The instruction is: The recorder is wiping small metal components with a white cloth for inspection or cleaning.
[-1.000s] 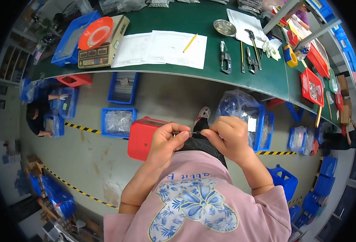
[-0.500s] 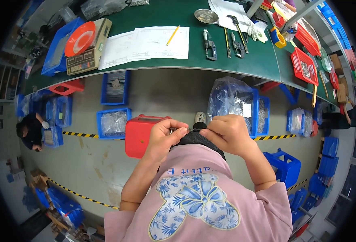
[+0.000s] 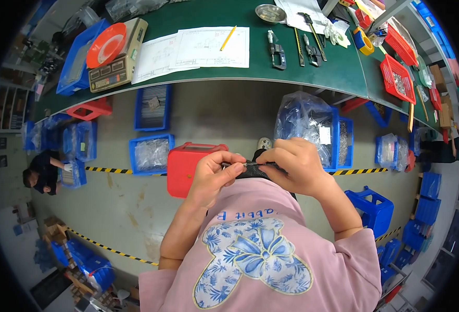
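In front of my body, above the lap, my left hand point(image 3: 214, 174) is closed in a pinch, thumb against fingers. My right hand point(image 3: 294, 164) pinches from the other side, its knuckles raised. Between the two sets of fingertips runs a thin, dark metal rod point(image 3: 251, 163), held roughly level. Both hands grip it; its ends are mostly covered by fingers, and whether it is one piece or two joined cannot be made out.
A green workbench point(image 3: 208, 75) spans the far side, bearing drawings point(image 3: 214, 49), a pencil point(image 3: 228, 38), a micrometer point(image 3: 277, 51), calipers point(image 3: 313, 36) and a scale point(image 3: 112, 75). A red stool point(image 3: 180, 171), blue crates point(image 3: 152, 154) and a blue stool point(image 3: 372, 210) stand around me. A co-worker point(image 3: 45, 171) is far left.
The view has shifted slightly, so the bench appears higher. My right fingers have rolled a little around the rod, and a dark length now shows under them. My left hand keeps its pinch.
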Demonstrator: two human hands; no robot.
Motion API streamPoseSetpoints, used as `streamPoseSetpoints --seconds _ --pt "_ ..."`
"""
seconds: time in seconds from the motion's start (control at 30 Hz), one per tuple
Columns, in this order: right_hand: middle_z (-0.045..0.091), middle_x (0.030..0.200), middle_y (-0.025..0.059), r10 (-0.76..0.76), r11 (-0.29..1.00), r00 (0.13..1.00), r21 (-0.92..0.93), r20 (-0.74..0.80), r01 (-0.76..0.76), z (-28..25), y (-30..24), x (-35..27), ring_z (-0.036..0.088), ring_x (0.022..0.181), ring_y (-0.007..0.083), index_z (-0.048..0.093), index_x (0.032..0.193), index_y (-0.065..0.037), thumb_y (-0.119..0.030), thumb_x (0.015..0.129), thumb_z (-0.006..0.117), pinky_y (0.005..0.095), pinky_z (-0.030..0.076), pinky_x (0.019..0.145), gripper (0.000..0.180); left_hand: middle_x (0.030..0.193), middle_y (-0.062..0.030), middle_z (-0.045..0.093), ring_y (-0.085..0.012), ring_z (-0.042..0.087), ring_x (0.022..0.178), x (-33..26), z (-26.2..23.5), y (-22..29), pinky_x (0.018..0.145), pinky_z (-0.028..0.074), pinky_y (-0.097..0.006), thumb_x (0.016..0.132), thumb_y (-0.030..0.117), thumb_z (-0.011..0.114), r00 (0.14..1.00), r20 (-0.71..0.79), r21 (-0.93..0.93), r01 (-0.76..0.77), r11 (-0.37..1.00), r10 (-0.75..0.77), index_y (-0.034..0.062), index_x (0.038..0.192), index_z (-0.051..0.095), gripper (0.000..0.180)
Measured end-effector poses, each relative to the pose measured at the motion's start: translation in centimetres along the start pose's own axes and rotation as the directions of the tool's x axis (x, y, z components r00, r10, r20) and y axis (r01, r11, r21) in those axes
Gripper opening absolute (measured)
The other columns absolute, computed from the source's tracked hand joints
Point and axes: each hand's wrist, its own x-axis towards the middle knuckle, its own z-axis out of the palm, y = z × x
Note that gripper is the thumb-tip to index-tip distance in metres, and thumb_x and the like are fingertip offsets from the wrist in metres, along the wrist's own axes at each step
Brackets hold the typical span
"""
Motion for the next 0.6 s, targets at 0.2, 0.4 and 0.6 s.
streamPoseSetpoints --seconds 0.2,0.4,0.6 --pt "0.042 0.056 0.0017 -0.092 0.995 0.995 -0.038 -0.042 0.091 0.7 -0.1 0.6 0.045 0.048 0.0174 0.051 0.07 -0.01 -0.009 0.059 0.063 0.0278 0.035 0.045 0.016 0.071 -0.0063 0.056 -0.003 0.042 0.052 -0.2 -0.4 0.3 0.043 0.028 -0.014 0.073 0.005 0.058 1.0 0.019 -0.006 0.005 1.0 -0.005 -0.0023 0.084 0.055 0.014" --pt "0.043 0.054 0.0011 -0.21 0.976 0.956 -0.098 -0.205 0.194 1.8 0.2 0.7 0.043 0.043 0.0162 0.055 0.069 -0.009 -0.012 0.057 0.065 0.0268 0.031 0.042 0.017 0.074 -0.0065 0.056 -0.006 0.052 0.063 0.1 -1.2 0.0 0.042 0.03 -0.014 0.074 0.003 0.056 0.995 0.087 -0.205 0.075 0.976 -0.058 -0.0025 0.084 0.055 0.012" --pt "0.043 0.053 0.0023 -0.186 0.975 0.973 -0.147 -0.138 0.165 1.6 0.2 0.7 0.044 0.044 0.0174 0.053 0.065 -0.008 -0.016 0.059 0.064 0.0279 0.032 0.042 0.014 0.073 -0.0072 0.056 -0.0059 0.051 0.061 0.1 -0.9 0.1 0.042 0.03 -0.015 0.074 0.003 0.056 0.999 0.024 -0.106 0.049 0.993 -0.047 -0.0026 0.084 0.055 0.012"
